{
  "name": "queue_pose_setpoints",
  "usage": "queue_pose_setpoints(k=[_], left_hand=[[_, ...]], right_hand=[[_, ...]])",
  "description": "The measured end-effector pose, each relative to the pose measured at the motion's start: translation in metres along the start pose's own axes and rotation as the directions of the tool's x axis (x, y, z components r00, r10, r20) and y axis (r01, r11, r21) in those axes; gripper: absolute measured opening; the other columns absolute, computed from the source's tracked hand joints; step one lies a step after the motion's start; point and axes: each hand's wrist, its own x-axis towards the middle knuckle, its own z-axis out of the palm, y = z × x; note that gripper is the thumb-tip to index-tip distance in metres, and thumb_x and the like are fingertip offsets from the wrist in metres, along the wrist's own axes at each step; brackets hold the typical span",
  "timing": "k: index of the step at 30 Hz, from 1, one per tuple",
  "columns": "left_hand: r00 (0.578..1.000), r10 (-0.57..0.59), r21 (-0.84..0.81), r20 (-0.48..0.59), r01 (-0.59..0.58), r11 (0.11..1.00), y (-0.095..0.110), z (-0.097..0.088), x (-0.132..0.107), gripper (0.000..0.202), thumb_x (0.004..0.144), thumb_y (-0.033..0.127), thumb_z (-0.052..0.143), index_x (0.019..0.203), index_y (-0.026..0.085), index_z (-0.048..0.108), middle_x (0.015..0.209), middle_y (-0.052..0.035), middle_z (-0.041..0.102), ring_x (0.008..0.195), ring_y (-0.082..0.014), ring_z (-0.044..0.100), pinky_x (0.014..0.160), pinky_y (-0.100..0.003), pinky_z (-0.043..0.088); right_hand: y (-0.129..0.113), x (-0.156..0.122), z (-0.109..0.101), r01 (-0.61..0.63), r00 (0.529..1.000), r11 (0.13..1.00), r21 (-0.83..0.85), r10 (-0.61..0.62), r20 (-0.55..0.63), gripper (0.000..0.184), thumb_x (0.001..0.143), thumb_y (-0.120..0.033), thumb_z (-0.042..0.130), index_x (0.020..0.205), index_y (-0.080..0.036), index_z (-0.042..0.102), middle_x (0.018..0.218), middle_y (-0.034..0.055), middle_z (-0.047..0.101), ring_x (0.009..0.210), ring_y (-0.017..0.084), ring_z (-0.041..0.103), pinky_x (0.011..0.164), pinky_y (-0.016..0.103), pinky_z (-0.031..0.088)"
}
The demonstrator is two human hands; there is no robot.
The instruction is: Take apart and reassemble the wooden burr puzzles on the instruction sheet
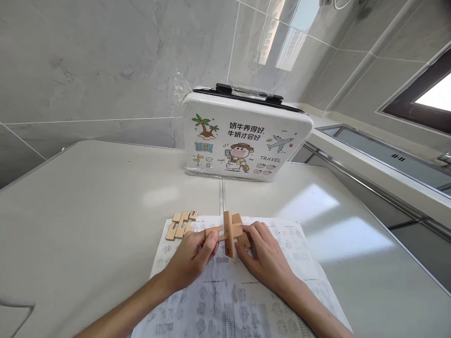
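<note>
My left hand (193, 260) pinches a notched wooden puzzle piece (213, 230) between thumb and fingers. Its narrow part reaches to the cluster of interlocked wooden puzzle pieces (229, 234); whether it sits inside a gap there is hard to tell. My right hand (268, 253) grips that cluster from the right, thumb below and fingers on top. One piece in the cluster stands across the others and bears a dark number near its lower end. Beyond my left hand, several loose notched pieces (181, 226) lie side by side, one marked 3. My fingers partly cover the nearest.
Under my hands lies a large printed sheet (229, 310) with small diagrams, on a white table (88, 225) with a seam. A white cartoon-printed case (218, 136) in clear plastic stands behind. Grey tiled wall (105, 70) rises at the back; a counter (380, 145) runs along the right.
</note>
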Motion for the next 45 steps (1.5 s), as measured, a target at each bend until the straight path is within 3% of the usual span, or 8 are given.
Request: queue_pose_setpoints(k=[10, 13, 16, 20, 25, 34, 39, 45], left_hand=[[1.0, -0.015, -0.009, 0.014, 0.015, 1.0, 0.002, 0.0, -0.001, 0.055, 0.105, 0.052, 0.035, 0.061, 0.021, 0.043, 0.05, 0.005, 0.039, 0.044, -0.0101, 0.034, 0.045, -0.025, 0.03], [0.999, -0.016, 0.007, 0.042, 0.016, 1.0, 0.003, 0.0, -0.001, 0.054, 0.105, 0.05, 0.034, 0.061, 0.021, 0.043, 0.05, 0.0046, 0.04, 0.045, -0.0101, 0.035, 0.045, -0.025, 0.03], [0.994, 0.0, 0.012, 0.106, -0.002, 1.0, 0.004, -0.001, -0.001, 0.052, 0.105, 0.048, 0.034, 0.062, 0.021, 0.044, 0.05, 0.0042, 0.042, 0.045, -0.01, 0.037, 0.046, -0.024, 0.031], [0.97, 0.004, 0.016, 0.242, -0.008, 1.0, 0.007, -0.002, -0.002, 0.052, 0.106, 0.048, 0.034, 0.063, 0.02, 0.046, 0.052, 0.003, 0.047, 0.045, -0.0098, 0.04, 0.046, -0.024, 0.032], [0.952, -0.013, 0.015, 0.304, 0.008, 1.0, 0.012, -0.004, -0.002, 0.057, 0.105, 0.051, 0.033, 0.06, 0.019, 0.048, 0.05, 0.0022, 0.048, 0.044, -0.0096, 0.04, 0.047, -0.024, 0.033], [0.972, -0.048, -0.204, 0.231, 0.096, 0.974, 0.002, -0.007, 0.001, 0.055, 0.102, 0.053, 0.04, 0.058, 0.021, 0.041, 0.046, 0.0046, 0.04, 0.041, -0.0084, 0.034, 0.043, -0.023, 0.029], [0.997, -0.057, -0.305, 0.059, 0.072, 0.95, -0.004, -0.017, 0.005, 0.054, 0.1, 0.054, 0.038, 0.056, 0.024, 0.033, 0.043, 0.0054, 0.033, 0.04, -0.0101, 0.035, 0.045, -0.025, 0.034], [0.999, 0.007, 0.098, -0.038, -0.003, 0.995, 0.002, -0.01, 0.003, 0.057, 0.105, 0.051, 0.034, 0.059, 0.02, 0.05, 0.046, 0.002, 0.049, 0.044, -0.0116, 0.046, 0.05, -0.025, 0.039]], right_hand=[[-0.001, -0.002, -0.003, -0.045, 0.991, 0.993, 0.108, 0.058, -0.118, 0.025, 0.097, -0.027, 0.057, 0.122, -0.025, 0.057, 0.101, 0.0076, 0.06, 0.091, 0.026, 0.059, 0.077, 0.042, 0.052], [-0.004, -0.003, -0.01, 0.031, 0.985, 0.963, 0.266, 0.017, -0.173, 0.046, 0.095, -0.03, 0.058, 0.139, -0.026, 0.048, 0.125, 0.0131, 0.059, 0.113, 0.031, 0.059, 0.089, 0.048, 0.054], [-0.006, -0.006, -0.014, 0.15, 0.987, 0.932, 0.331, -0.125, -0.097, 0.082, 0.086, -0.037, 0.072, 0.156, -0.03, 0.029, 0.156, 0.0154, 0.041, 0.143, 0.039, 0.043, 0.106, 0.057, 0.05], [-0.006, -0.009, -0.01, 0.216, 0.974, 0.926, 0.309, -0.227, -0.001, 0.108, 0.079, -0.033, 0.084, 0.162, -0.034, 0.015, 0.165, 0.0135, 0.032, 0.152, 0.038, 0.033, 0.118, 0.059, 0.041], [-0.007, -0.011, -0.006, 0.188, 0.98, 0.923, 0.335, -0.2, 0.003, 0.1, 0.076, -0.024, 0.079, 0.159, -0.032, 0.023, 0.153, 0.0127, 0.048, 0.143, 0.035, 0.047, 0.115, 0.054, 0.046], [-0.007, -0.002, -0.02, 0.186, 0.982, 0.911, 0.368, -0.176, -0.063, 0.089, 0.072, -0.022, 0.074, 0.15, -0.028, 0.032, 0.143, 0.0139, 0.052, 0.134, 0.036, 0.053, 0.11, 0.053, 0.048], [0.002, 0.001, -0.023, 0.097, 0.995, 0.871, 0.482, -0.066, -0.081, 0.078, 0.076, -0.025, 0.071, 0.147, -0.027, 0.038, 0.137, 0.0132, 0.055, 0.123, 0.032, 0.059, 0.111, 0.051, 0.048], [0.017, 0.007, -0.012, -0.123, 0.98, 0.823, 0.555, 0.188, -0.06, 0.08, 0.083, -0.032, 0.077, 0.152, -0.03, 0.036, 0.147, 0.0121, 0.053, 0.118, 0.026, 0.064, 0.105, 0.048, 0.054]])
